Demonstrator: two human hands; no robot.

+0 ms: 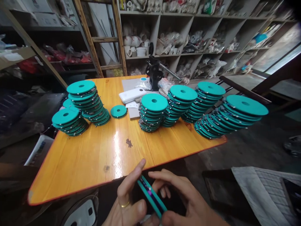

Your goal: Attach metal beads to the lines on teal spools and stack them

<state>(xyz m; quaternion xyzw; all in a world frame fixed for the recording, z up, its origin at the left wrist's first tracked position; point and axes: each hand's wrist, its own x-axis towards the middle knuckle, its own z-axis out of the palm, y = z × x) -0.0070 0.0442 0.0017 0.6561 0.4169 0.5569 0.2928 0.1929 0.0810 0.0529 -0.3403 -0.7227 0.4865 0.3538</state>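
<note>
Between my hands, near the table's front edge, is a flat green spool (151, 196), tilted and seen edge-on. Dark line and a small purple piece sit in its groove, with a white pin head beside them. My left hand (129, 196), with a ring on one finger, is at the spool's left side; its index finger is stretched along the upper end and its other fingers are partly hidden underneath. My right hand (185, 201) grips the lower end with the thumb, its other fingers curled at the right side. On the table beyond lies a little pile of small brown beads (129, 143).
Stacks of green spools stand on the yellow table (94, 160), left (81, 88) and right (245, 105). A single spool (118, 111) lies between them. Behind are a white case (132, 95) and a black clamp-like device (155, 75). Shelves (178, 55) and a wooden ladder (107, 40) line the back.
</note>
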